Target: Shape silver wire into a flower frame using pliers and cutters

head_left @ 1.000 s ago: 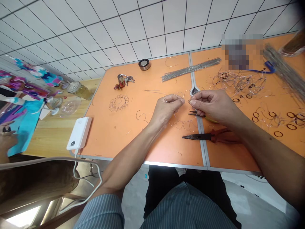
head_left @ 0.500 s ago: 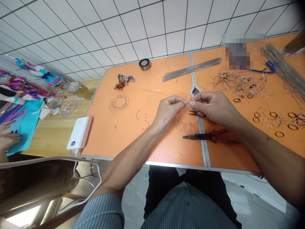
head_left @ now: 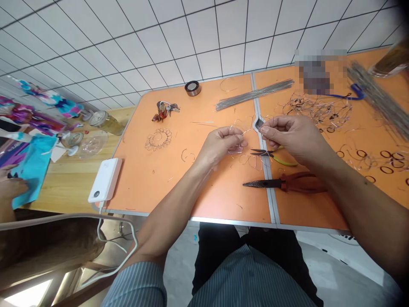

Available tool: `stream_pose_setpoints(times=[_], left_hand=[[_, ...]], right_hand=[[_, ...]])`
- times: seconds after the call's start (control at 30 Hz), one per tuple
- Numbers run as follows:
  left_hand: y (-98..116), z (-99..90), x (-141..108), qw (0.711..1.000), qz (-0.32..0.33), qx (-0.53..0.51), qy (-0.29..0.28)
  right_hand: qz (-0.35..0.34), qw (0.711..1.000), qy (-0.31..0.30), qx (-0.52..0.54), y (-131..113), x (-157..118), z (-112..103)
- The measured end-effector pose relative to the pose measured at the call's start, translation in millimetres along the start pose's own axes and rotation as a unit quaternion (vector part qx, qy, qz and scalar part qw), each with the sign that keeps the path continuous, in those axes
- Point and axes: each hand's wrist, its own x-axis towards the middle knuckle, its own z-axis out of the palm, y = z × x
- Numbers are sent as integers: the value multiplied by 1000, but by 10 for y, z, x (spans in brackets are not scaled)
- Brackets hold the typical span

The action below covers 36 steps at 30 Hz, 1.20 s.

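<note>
My left hand (head_left: 220, 146) is closed on a looped ring of thin copper-coloured wire (head_left: 251, 161), held above the orange table. Its loops show beyond the fingertips, and the fingers hide part of it. To the right, my right hand (head_left: 287, 133) pinches thumb against fingers, apart from the left. Whatever is in that pinch is too fine to make out. Small pliers with yellow-green handles (head_left: 285, 162) lie just below the right hand. Nearer the front edge are larger long-nose pliers with red handles (head_left: 295, 183), partly under my right forearm.
A second looped wire ring (head_left: 170, 137), keys (head_left: 163, 111) and a tape roll (head_left: 192, 88) lie left. Straight wires (head_left: 255, 94) cross the table seam. Tangled wire (head_left: 319, 111) and dark rings (head_left: 386, 169) are at right. A power bank (head_left: 105, 180) sits at the left edge; another person's hand (head_left: 14, 187) is beyond.
My hands have drawn apart, the right moving a little right and the left slightly left with the wire ring. The small pliers' yellow-green handles now show.
</note>
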Motion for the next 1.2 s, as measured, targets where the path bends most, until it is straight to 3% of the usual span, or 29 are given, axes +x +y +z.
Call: stream_pose_setpoints(times=[0.13,0.33,0.53,0.67,0.87,1.03,1.2], left_hand=[[-11,-3,4,1000,-7,9,6],[20,-5,-21,1000,-7,9,10],[17,-13,-21,997,37,52,-33],[-38,11,-9,994,66,61,-57],[-33,23,-38,994,85,70,-13],[-28,22,-43,989,100,106,-13],[-20,-15,-1,993,104,40,47]], right_hand=[[-2,1000,16,-2,6,3,-7],[-5,1000,-19,4,15,15,-37],[6,988,-124,-90,45,24,-42],[-17,982,-149,-116,58,16,13],[5,992,-114,-55,28,-14,23],[16,993,-106,-45,17,-14,34],[-20,997,-47,-58,45,9,21]])
